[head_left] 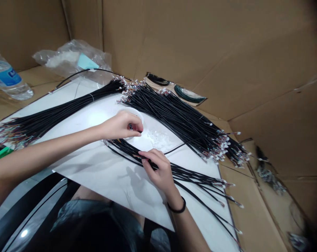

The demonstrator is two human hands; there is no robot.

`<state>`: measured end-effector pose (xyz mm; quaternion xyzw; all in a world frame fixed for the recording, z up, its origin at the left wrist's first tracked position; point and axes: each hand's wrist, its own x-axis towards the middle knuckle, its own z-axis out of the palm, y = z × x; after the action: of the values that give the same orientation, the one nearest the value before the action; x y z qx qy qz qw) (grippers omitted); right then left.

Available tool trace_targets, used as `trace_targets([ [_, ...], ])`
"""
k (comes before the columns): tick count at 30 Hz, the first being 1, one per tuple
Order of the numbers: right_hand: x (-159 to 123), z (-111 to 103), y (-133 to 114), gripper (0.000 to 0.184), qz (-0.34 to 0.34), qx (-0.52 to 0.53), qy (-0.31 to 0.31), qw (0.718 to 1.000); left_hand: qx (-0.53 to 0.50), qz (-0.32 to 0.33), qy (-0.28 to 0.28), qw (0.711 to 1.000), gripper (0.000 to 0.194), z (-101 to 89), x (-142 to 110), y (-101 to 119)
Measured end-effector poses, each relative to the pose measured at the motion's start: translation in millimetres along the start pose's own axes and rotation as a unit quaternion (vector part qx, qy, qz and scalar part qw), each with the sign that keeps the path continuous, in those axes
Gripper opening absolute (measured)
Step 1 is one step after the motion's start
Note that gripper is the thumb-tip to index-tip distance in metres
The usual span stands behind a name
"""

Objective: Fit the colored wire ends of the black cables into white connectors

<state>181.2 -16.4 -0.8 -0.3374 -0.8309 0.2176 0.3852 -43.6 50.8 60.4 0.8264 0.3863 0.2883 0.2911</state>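
My left hand [123,125] is closed in a pinch over a round white dish [133,111]. A small dark bit shows at its fingertips, too little to name. My right hand [158,166] is closed on a black cable near its end, where thin coloured wires [137,156] stick out. Beneath that hand lies a loose bunch of black cables [192,175], with white connectors at their right ends. Small white pieces [159,140] are heaped between the dish and the right hand.
A large stack of black cables [171,115] lies behind the hands. A tied cable bundle [69,108] stretches to the left. Farther back are a clear plastic bag [69,57] and a water bottle [8,78]. Cardboard walls [213,45] surround the white table [95,168].
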Motion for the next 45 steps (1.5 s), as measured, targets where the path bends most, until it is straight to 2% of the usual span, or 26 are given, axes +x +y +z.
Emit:
trace_targets([
  [5,4,-3,-3,0.012,-0.019,-0.014,0.014,1.0,-0.145,-0.018,0.021,0.989,0.015,23.6,-12,-6],
  [9,10,-8,-8,0.013,-0.03,-0.014,0.033,0.999,-0.236,-0.053,0.025,0.97,0.021,38.7,-21,-13],
  [15,20,-11,-19,0.016,0.018,0.032,0.05,0.998,-0.318,-0.109,0.046,0.941,0.024,48.2,-32,-14],
  [19,21,-6,-22,0.012,0.035,0.044,0.083,0.995,-0.342,-0.133,0.058,0.929,0.02,51.1,-39,-13],
  [24,15,-1,-21,0.01,0.055,0.026,0.096,0.994,-0.332,-0.134,0.075,0.931,0.014,52.0,-44,-11],
  [30,9,5,-18,0.028,0.017,0.01,0.15,0.988,-0.297,-0.128,0.082,0.943,0.008,51.0,-47,-5],
  [38,9,6,-20,0.029,0.016,0.012,0.158,0.987,-0.313,-0.127,0.082,0.938,0.007,51.6,-48,-5],
  [42,10,7,-21,0.029,0.024,0.019,0.157,0.987,-0.348,-0.16,0.076,0.921,0.008,51.9,-48,-4],
  [45,10,7,-20,0.027,0.022,0.017,0.154,0.988,-0.419,-0.191,0.044,0.887,0.011,52.8,-48,-4],
])
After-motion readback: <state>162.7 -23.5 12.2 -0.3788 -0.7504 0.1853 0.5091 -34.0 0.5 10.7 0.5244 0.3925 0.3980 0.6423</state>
